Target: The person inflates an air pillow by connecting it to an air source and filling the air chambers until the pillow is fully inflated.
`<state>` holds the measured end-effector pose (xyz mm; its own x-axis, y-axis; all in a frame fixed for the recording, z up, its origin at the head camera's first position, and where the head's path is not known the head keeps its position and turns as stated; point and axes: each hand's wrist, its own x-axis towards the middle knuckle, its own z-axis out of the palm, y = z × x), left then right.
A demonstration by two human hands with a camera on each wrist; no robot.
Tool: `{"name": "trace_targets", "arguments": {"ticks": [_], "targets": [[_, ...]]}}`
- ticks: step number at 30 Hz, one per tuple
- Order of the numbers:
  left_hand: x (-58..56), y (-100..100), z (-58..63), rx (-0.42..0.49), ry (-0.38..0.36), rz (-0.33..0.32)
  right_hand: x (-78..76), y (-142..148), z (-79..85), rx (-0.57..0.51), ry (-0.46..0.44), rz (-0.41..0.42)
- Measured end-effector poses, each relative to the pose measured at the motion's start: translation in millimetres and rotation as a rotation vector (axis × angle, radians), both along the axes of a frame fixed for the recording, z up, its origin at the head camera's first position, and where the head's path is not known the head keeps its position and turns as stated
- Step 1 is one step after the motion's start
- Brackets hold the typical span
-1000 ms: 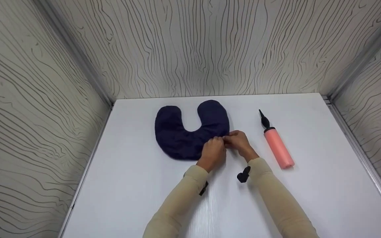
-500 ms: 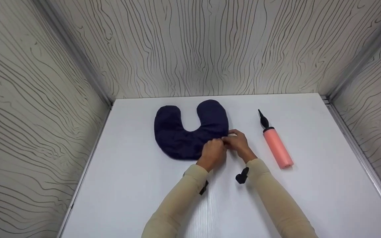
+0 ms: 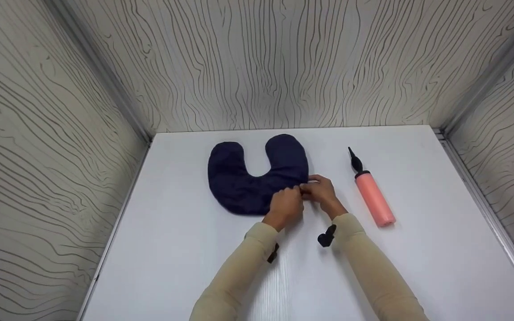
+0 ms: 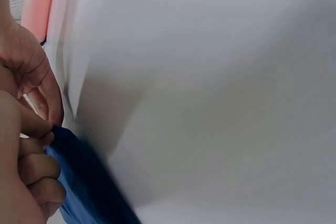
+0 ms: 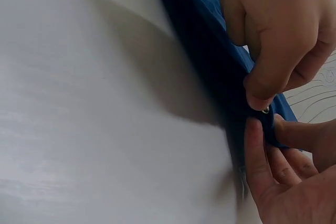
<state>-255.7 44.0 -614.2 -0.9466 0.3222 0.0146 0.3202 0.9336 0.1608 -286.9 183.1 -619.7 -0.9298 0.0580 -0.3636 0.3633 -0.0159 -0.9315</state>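
Observation:
A navy U-shaped neck pillow [image 3: 246, 194] lies on the white table with its opening facing away from me. My left hand [image 3: 286, 204] pinches the cloth at its lower right edge, the other fingers curled under. Right beside it, my right hand [image 3: 320, 191] pinches the same edge between thumb and fingers. In the right wrist view a small shiny metal piece [image 5: 265, 110] shows on the dark blue cloth [image 5: 202, 45], just by the left thumb. Up close in the left wrist view, both hands meet at the tip of the cloth [image 4: 89, 177].
To the right of the hands lies a pink hand pump [image 3: 375, 199] with a black nozzle [image 3: 356, 162] pointing away. Wood-grain panels [image 3: 279, 67] enclose the white table [image 3: 163, 249] at the back and both sides. Black wrist cameras [image 3: 326, 238] hang from the sleeves.
My left hand has shifted very slightly left along the edge. The right hand keeps its pinch, and the pillow and pump lie almost as before.

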Motion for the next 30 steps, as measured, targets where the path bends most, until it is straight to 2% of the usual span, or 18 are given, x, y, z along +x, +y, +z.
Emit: {"name": "trace_targets", "arguments": {"ticks": [9,14,21,30], "targets": [[-1.8,-8.5,-1.9,0.075,-0.031,0.005,-2.2,-0.3,-2.2,-0.012,-0.009,-0.007],[-1.1,-14.3,-3.6,0.132,-0.020,-0.005,-3.6,-1.0,-2.5,-0.017,-0.027,-0.031],[1.5,-23.1,-5.5,0.205,0.007,-0.007,-3.3,-0.1,1.4,0.028,-0.047,-0.046],[1.5,-31.4,-5.0,0.267,-0.014,-0.008,-5.4,0.9,1.1,0.003,-0.024,-0.040]]}}
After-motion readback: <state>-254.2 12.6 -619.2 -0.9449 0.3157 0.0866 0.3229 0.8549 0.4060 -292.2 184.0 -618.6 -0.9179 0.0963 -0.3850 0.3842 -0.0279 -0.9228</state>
